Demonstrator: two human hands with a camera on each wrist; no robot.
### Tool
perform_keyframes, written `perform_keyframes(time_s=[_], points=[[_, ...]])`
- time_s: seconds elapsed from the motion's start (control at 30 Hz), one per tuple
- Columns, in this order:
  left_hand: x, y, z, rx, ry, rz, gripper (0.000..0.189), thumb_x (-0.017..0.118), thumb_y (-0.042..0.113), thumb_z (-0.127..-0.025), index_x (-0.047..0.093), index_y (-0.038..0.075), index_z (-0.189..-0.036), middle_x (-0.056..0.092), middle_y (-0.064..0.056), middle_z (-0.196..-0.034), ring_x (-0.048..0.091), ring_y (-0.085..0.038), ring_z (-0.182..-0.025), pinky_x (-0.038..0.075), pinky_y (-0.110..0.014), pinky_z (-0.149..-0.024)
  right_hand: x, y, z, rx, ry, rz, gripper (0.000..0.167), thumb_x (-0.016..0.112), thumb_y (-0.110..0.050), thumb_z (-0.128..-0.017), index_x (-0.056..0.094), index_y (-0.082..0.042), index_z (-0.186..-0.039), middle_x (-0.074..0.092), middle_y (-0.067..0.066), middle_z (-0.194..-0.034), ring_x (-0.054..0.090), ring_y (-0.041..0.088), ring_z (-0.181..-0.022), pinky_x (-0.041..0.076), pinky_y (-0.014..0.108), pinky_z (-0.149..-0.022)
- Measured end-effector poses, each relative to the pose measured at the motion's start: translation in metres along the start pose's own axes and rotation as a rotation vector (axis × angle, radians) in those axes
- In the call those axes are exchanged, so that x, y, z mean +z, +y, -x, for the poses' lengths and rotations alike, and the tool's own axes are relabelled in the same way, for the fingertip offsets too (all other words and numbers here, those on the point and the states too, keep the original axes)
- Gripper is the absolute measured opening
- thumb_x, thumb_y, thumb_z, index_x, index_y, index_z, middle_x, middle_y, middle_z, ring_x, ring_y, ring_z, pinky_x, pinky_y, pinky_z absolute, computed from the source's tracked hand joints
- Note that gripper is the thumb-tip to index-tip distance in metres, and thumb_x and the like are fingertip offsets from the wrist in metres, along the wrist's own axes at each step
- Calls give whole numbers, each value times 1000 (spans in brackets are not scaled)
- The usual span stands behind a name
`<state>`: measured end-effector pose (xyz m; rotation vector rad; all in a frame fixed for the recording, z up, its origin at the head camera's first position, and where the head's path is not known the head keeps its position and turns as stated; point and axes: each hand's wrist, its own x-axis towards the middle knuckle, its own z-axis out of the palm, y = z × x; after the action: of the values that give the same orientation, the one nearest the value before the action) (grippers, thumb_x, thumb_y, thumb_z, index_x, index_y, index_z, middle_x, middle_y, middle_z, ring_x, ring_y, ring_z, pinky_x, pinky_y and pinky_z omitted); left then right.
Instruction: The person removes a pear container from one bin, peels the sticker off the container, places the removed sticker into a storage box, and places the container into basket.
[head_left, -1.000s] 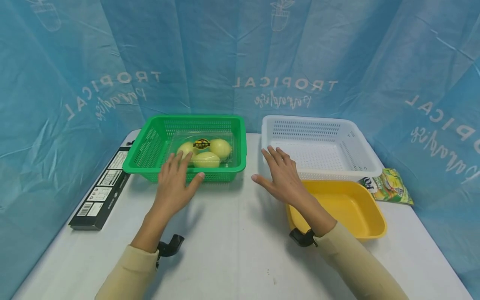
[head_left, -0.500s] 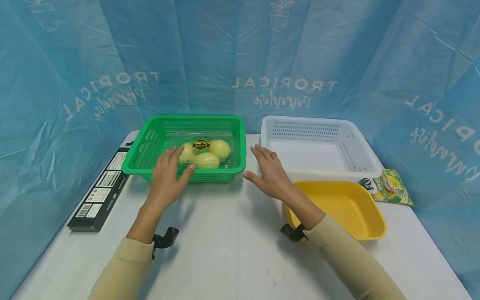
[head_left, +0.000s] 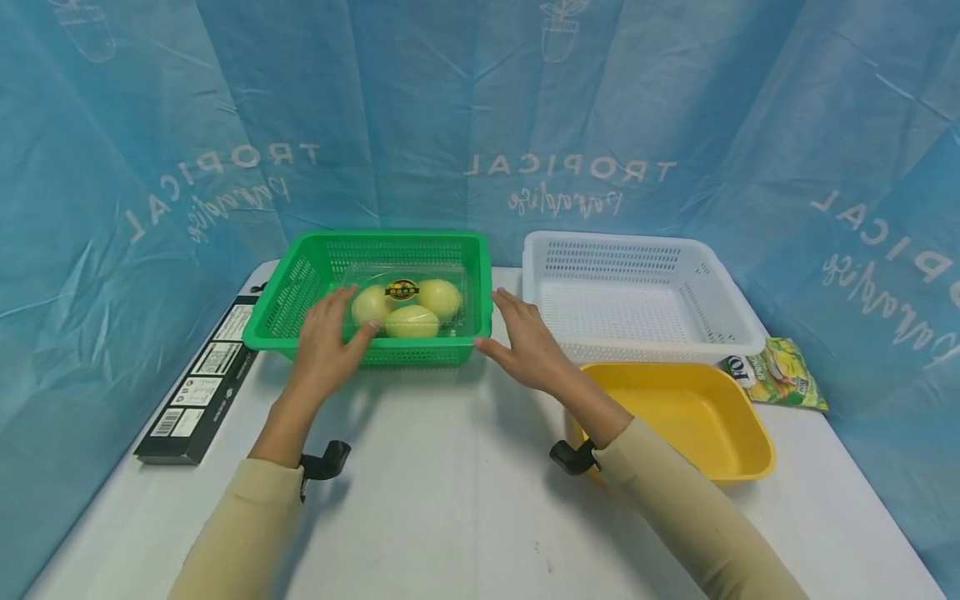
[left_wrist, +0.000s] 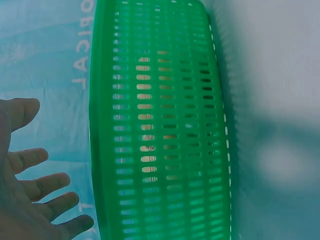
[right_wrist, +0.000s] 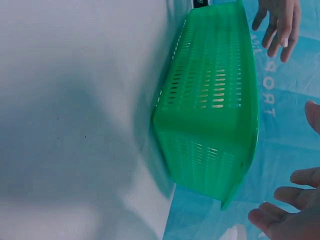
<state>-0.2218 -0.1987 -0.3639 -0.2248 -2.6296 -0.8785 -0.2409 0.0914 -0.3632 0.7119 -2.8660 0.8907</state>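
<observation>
A green plastic basket (head_left: pixel 420 354) stands at the back left of the table. Inside it lies a clear lidded box (head_left: pixel 453 312) with a black and yellow label, holding three pale yellow-green round fruits (head_left: pixel 412 322). My left hand (head_left: pixel 327 342), fingers extended and spread, hovers over the basket's front rim, left of the fruit box. My right hand (head_left: pixel 527 346) is just outside the basket's right side, fingers straight, thumb tip by the front right corner. The right wrist view shows the basket's side (right_wrist: pixel 200 160) with the right hand's fingertips close to its rim. Neither hand holds anything.
A white basket (head_left: pixel 645 350) stands at the back right. In front of it is a yellow tub (head_left: pixel 682 417), partly behind the right forearm. A green snack packet (head_left: pixel 783 375) lies at the right, a long black box (head_left: pixel 198 383) at the left. Blue curtains (head_left: pixel 420 108) enclose the table.
The right hand has moved left, from beside the white basket to the green basket's right side. The left hand has shifted slightly left, uncovering more of the fruit. The baskets have stayed put.
</observation>
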Motion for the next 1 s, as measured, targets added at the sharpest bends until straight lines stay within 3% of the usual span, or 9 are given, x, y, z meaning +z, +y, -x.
perform_keyframes(time_s=[0.17, 0.6, 1.0], points=[[-1, -6, -6, 0, -14, -5, 61, 54, 31, -95, 32, 7, -146, 34, -25, -147, 27, -46, -135, 23, -63, -107, 2, -1, -6, 23, -24, -61, 76, 52, -46, -94, 18, -9, -151, 17, 8, -159, 20, 29, -145, 19, 50, -118], [-8, -28, -26, -65, -121, 1, 62, 53, 29, -96, 27, 8, -148, 27, -26, -150, 21, -49, -137, 21, -67, -106, 12, 3, -15, 62, -49, -129, 79, 52, -46, -94, 14, -9, -152, 10, 8, -160, 14, 27, -147, 19, 50, -117], [-17, -39, -38, -155, -275, 27, 69, 47, 39, -97, 15, 13, -152, 15, -26, -155, 14, -48, -141, 18, -68, -108, 20, 5, -20, 66, -48, -160, 81, 53, -45, -93, 12, -8, -152, 11, 12, -160, 15, 28, -147, 20, 50, -117]])
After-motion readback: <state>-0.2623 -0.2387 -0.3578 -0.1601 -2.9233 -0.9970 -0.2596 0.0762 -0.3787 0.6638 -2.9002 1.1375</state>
